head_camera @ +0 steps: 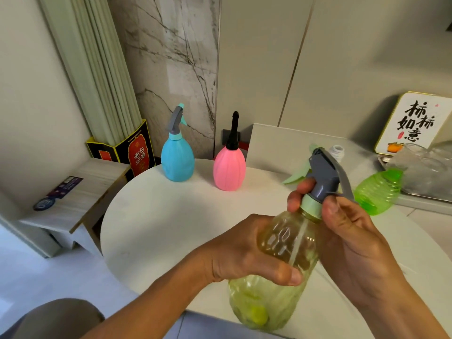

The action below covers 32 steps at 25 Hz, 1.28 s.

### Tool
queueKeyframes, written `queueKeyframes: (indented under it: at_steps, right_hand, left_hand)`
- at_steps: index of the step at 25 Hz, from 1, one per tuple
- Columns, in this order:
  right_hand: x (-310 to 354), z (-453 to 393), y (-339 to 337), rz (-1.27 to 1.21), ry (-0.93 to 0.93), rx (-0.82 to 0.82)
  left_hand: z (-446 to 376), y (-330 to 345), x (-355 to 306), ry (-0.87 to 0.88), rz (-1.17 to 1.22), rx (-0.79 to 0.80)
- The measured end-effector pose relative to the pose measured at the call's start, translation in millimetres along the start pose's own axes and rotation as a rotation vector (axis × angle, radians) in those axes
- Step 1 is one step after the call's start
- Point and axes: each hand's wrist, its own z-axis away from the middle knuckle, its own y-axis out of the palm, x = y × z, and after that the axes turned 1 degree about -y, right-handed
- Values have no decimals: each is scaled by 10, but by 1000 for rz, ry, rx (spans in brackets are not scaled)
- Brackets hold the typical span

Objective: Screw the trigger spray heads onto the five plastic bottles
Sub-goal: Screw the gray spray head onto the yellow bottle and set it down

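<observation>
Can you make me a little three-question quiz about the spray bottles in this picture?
1. True or false: the pink bottle is lying on its side.
2. What does the right hand pinch? A) the collar of the spray head B) the blue bottle C) the table
3. Fill in: the left hand holds the clear ____.

Key: 1 false, it stands upright. 2 A. 3 bottle.

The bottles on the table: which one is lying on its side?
The bright green bottle, at the right by the tray. The blue bottle and pink bottle stand upright.
</observation>
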Motion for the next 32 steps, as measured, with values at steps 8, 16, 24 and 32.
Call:
queueKeyframes:
  at_steps: [8,16,24,32]
  right_hand:
    - [-124,-102,25,547,84,-138]
    - [-311,-163,223,906,187,-295]
    - [-313,-832,-127,1100,-56,-585]
    - [-945,-1302,-612,1174,29,-446]
  left_hand:
    - [-171,-84,123,-40,-206,-364]
    - [-175,-219,165,9,-461,-516]
    - [25,-306,234,-21,-826,-515]
    - [125,-372,221,-73,-854,-445]
